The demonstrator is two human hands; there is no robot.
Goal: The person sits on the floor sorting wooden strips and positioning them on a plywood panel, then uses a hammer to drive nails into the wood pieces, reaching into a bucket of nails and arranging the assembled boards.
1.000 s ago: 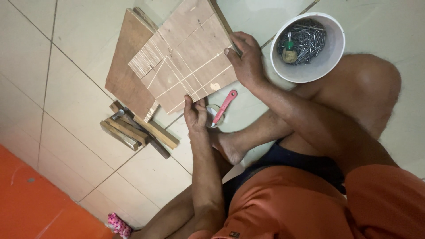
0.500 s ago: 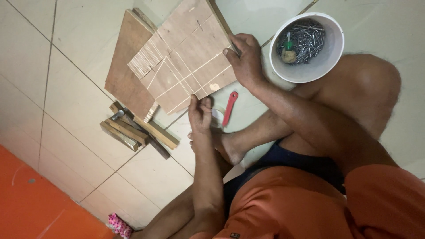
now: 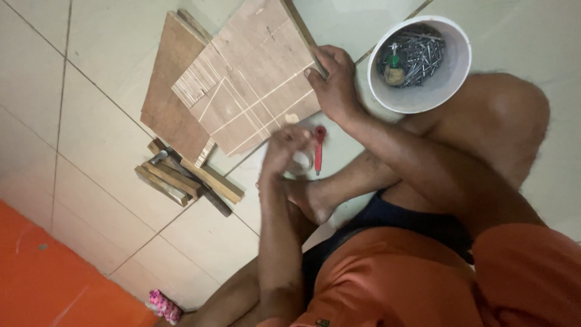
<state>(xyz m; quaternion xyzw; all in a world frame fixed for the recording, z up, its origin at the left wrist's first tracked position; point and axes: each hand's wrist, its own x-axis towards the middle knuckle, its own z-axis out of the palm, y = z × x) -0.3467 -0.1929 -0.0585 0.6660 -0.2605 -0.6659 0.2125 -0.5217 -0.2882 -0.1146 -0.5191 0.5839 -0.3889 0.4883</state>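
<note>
A person sits on a pale tiled floor (image 3: 91,121) with a white bucket (image 3: 451,79) of grey metal nails (image 3: 417,51) beside a bare knee; a small green-topped bottle (image 3: 394,69) lies among the nails. Ahead lies a flat plywood board (image 3: 254,85) marked with pale ruled lines, resting over a darker, plainer board (image 3: 175,103). Near its lower corner sit short wood offcuts (image 3: 181,178), stacked loosely, with a small metal piece (image 3: 158,157) on top that is hard to identify. The right hand (image 3: 336,85) presses down on the plywood's edge, fingers together and flat over a thin wooden strip along that side. The left hand (image 3: 284,148) is blurred, just off the board's near corner, by a red-handled tool (image 3: 318,151) and a roll of clear tape (image 3: 301,162) on the floor; whether its fingers grip anything cannot be told. An orange mat (image 3: 42,272) covers the lower left corner, and a small pink object (image 3: 164,304) lies at the bottom edge, partly cut off.
</note>
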